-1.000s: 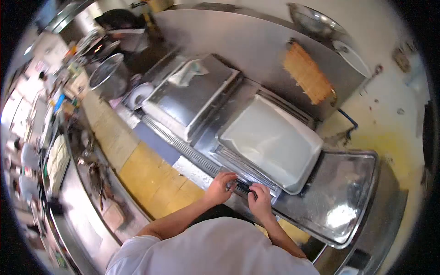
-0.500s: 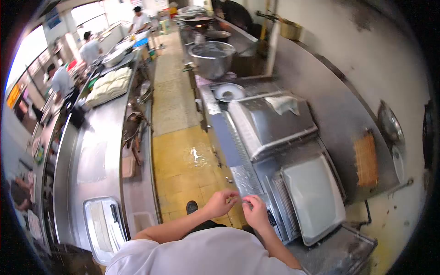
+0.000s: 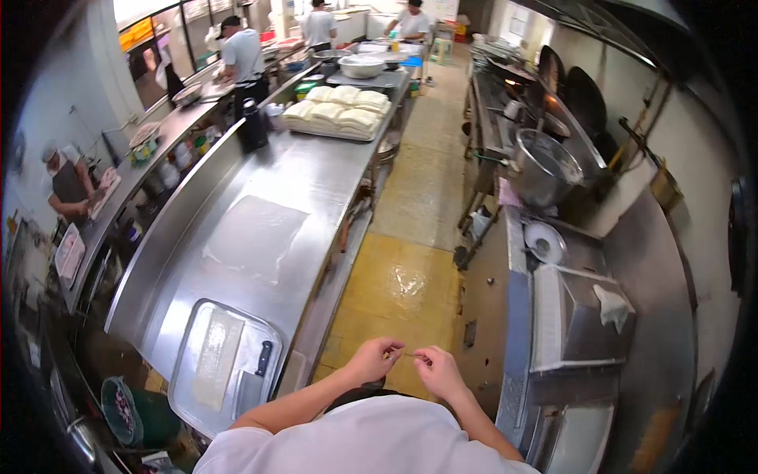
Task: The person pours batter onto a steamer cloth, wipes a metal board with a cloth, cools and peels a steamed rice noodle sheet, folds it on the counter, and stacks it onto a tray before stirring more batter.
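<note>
Held out before my body, my left hand (image 3: 373, 362) and my right hand (image 3: 439, 372) face each other a short gap apart. Both have fingers pinched together. A small, thin, dark strip seems to span the fingertips, too small to name. To the left, a metal tray (image 3: 186, 378) sits on the steel counter (image 3: 170, 312); a pale flat sheet (image 3: 219, 355) and a cleaver with a black handle (image 3: 264, 358) lie in it. A thin whitish sheet (image 3: 257, 237) is spread on the counter beyond the tray.
Stacked white folded slabs (image 3: 343, 110) stand farther along the counter. Wet yellow floor (image 3: 395, 296) runs down the aisle. On the right are a large metal pot (image 3: 545, 170) and an upturned metal tray (image 3: 588, 316). Several people work farther off; a green bin (image 3: 138, 415) stands lower left.
My view has swung left, bringing the steel counter and its tray nearer the middle. Both hands remain pinched in front of me, at a similar height.
</note>
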Demonstrator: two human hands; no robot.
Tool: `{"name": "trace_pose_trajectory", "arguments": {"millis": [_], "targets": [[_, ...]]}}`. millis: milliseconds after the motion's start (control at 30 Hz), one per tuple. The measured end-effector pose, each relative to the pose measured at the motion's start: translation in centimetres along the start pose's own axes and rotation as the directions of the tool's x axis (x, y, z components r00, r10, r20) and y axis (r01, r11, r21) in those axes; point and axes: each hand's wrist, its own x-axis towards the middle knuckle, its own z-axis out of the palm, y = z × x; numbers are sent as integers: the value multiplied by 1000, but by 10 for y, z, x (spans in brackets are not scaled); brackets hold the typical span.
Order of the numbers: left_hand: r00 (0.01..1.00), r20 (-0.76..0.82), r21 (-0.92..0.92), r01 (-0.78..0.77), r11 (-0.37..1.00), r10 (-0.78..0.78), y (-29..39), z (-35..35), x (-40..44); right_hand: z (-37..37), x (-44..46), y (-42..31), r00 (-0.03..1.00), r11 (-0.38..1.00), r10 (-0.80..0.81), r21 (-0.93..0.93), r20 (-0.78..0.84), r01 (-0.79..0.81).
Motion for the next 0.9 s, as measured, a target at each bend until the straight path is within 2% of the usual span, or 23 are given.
{"name": "trace_pose_trajectory", "arguments": {"millis": [333,433,567,633,667,767,900], "targets": [[936,-321,-115,110,987,-141,-32,-71,35,36,140,-31,926,982,-170,-21,337,188],[894,-407,-143,139,980,-186,-36,-80,54,40,189,-33,869,957,-258,-12,422,291],[854,-460,-73,236,969,-242,-40,-92,96,39,260,-28,790,933,-333,61,515,354],[826,-505,-107,230,967,-252,-44,-93,125,34,294,-26,749,918,-362,71,555,391],[810,-524,-130,230,964,-264,-45,-89,136,31,310,-25,731,915,-370,90,574,392],[774,-590,-25,267,963,-230,-29,-95,167,23,361,-22,680,918,-373,146,632,369],[704,-625,-104,352,930,-337,-26,-107,187,20,419,-37,583,876,-417,137,697,463]]}}
